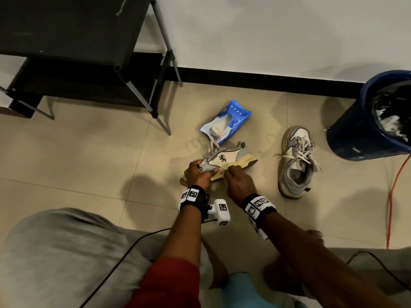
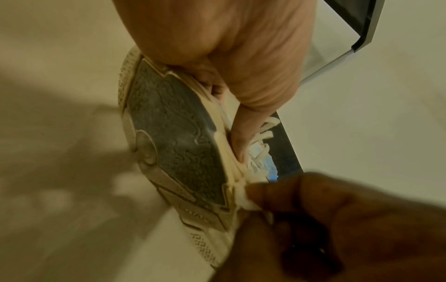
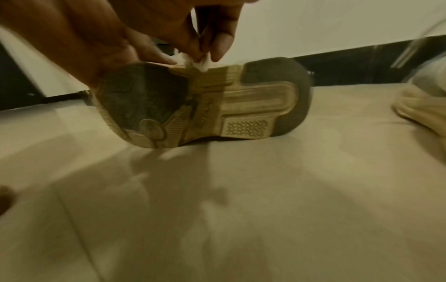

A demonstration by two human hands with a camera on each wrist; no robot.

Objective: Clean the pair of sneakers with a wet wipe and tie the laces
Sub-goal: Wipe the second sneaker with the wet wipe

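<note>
A white and grey sneaker (image 1: 231, 157) lies on its side on the floor, its sole (image 3: 193, 103) turned toward me. My left hand (image 1: 196, 173) grips its toe end, fingers curled over the upper (image 2: 239, 133). My right hand (image 1: 238, 178) pinches a small white wet wipe (image 3: 200, 62) against the sole's upper edge at midfoot (image 2: 246, 200). The second sneaker (image 1: 295, 162) stands upright to the right with its laces loose. An open blue wet wipe pack (image 1: 225, 121) lies just beyond the held sneaker.
A blue bin (image 1: 373, 116) lined with a black bag stands at the far right by the wall. A black metal shelf rack (image 1: 89, 52) stands at the back left. An orange cable (image 1: 393, 196) runs along the floor on the right. My knees are in the foreground.
</note>
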